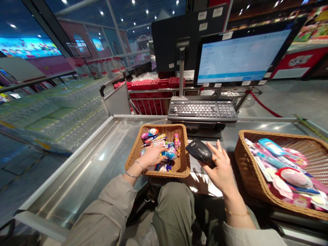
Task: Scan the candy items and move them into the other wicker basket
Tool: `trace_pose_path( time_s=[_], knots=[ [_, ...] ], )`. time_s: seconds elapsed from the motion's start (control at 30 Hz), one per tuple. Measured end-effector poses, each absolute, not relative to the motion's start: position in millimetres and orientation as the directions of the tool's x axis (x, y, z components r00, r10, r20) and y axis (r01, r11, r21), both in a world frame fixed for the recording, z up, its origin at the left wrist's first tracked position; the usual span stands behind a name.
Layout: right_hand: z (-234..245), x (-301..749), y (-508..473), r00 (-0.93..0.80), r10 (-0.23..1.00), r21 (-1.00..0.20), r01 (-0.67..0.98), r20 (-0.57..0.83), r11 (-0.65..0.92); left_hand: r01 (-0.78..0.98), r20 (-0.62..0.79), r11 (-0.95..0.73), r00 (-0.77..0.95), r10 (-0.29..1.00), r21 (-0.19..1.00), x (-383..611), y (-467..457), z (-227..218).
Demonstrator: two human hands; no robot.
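My left hand (151,157) reaches into a small wicker basket (185,167), palm down over brightly coloured small packages. Its fingers are stretched out and touch the packages; nothing is clearly gripped. A pink wrapped item (176,141) lies near the basket's right side, and a blue package (168,155) sits by my left thumb. A black barcode scanner (199,150) is held in my right hand (219,165), just right of the basket. Its head points toward the basket, while some of my right fingers are raised and apart. The scanner's handle is mostly hidden.
A larger wicker basket (239,160) full of packaged goods stands to the right. Behind the metal counter (97,153) are a keyboard (202,109) and a lit monitor (243,58). A shopping cart (148,106) and stacked bottle packs (56,116) stand beyond.
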State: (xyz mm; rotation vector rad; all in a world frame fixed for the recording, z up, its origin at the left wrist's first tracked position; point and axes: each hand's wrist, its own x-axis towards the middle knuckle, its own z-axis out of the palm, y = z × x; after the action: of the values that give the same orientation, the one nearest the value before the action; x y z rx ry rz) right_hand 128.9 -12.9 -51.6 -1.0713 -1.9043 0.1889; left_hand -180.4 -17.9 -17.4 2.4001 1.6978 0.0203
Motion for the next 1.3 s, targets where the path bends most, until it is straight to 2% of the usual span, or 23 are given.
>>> trace_pose_path(
  time_s=[0.13, 0.33, 0.53, 0.7, 0.9, 1.3],
  knots=[
    [-51.7, 129.8, -12.9, -0.202, 0.741, -0.519, 0.597, 0.641, 0.612, 0.92, -0.021, -0.321, 0.334, 0.942, 0.223, -182.3, -19.0, -19.2],
    [-52.6, 130.2, -13.0, -0.186, 0.743, -0.518, 0.609, 0.643, 0.6, 0.839, 0.197, -0.407, 0.358, 0.913, 0.362, -186.4, -18.7, -19.0],
    [-52.2, 131.5, -13.3, -0.179, 0.741, -0.515, 0.614, 0.647, 0.598, 0.799, 0.378, -0.437, 0.286, 0.881, 0.413, -182.9, -19.1, -20.5],
    [-51.2, 132.0, -13.7, -0.173, 0.735, -0.517, 0.607, 0.655, 0.604, 0.813, 0.469, -0.383, 0.158, 0.869, 0.437, -175.9, -19.0, -22.6],
    [-51.0, 133.5, -13.7, -0.172, 0.729, -0.515, 0.601, 0.663, 0.611, 0.781, 0.541, -0.407, 0.107, 0.834, 0.473, -169.6, -17.4, -21.2],
    [-52.5, 134.3, -14.5, -0.148, 0.728, -0.53, 0.591, 0.67, 0.608, 0.775, 0.621, -0.534, 0.244, 0.745, 0.337, -163.1, -20.9, -13.8]
  ],
)
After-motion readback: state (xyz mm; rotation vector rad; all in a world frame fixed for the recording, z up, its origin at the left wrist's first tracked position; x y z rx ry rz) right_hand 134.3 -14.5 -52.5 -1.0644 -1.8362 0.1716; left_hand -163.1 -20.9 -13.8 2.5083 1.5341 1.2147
